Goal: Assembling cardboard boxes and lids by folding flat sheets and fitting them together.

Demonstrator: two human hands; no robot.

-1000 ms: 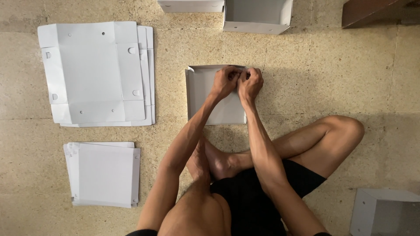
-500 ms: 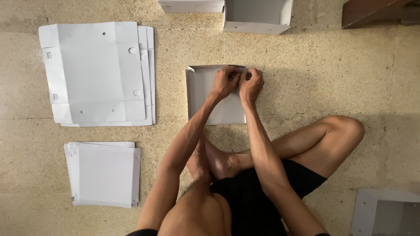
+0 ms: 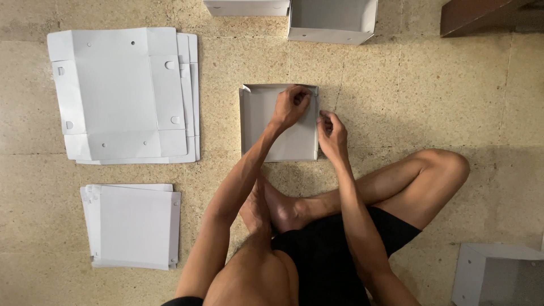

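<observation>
Where hands [image 3: 311,116] meet, shallow white box [image 3: 266,130]; corner apparently pinched.

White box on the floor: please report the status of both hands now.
Left hand grips far right corner of the white box. Right hand pinches its right wall. Nothing in the way.

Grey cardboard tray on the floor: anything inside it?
The shallow grey cardboard tray shows only its bare bottom. The left hand covers the far right corner and the right hand hides part of the right wall, so those spots cannot be checked.
</observation>
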